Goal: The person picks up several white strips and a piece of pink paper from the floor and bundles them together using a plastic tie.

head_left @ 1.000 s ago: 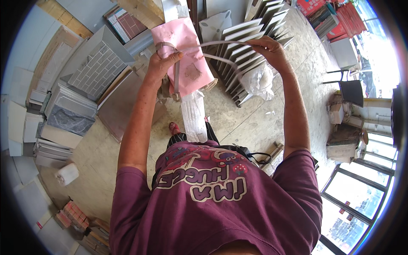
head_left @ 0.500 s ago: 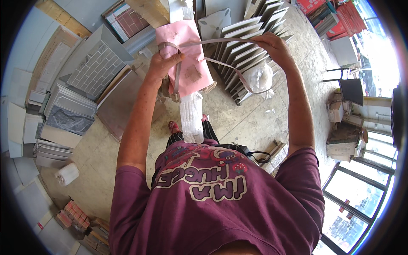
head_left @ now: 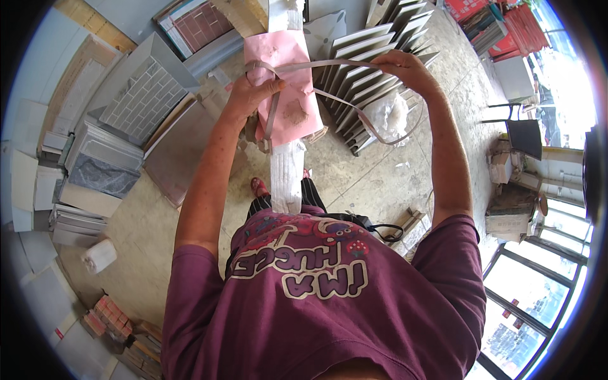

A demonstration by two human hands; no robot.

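A pink sheet (head_left: 275,45), torn and smudged, covers a bundle lying on a long white slab-like piece (head_left: 286,174) in front of me. A flat grey-brown strap (head_left: 329,64) is wrapped around the bundle and crosses near its left edge. My left hand (head_left: 252,98) is closed on the strap at that crossing, its thumb lying over the pink sheet. Away to the right, my right hand (head_left: 405,68) pinches the strap and holds it stretched nearly level. From there the loose length droops in a loop back toward the bundle's right side.
Grey tile panels (head_left: 367,60) stand in a slanted row right of the bundle, with crumpled clear plastic (head_left: 386,117) beside them. Sample boards (head_left: 142,101) and stacked tiles (head_left: 104,174) line the left. A black chair (head_left: 524,136) and cartons (head_left: 510,218) stand at right.
The pink-covered bundle and my left hand have shifted slightly right in the picture. My right hand stays almost in place, and the strap between my hands remains stretched.
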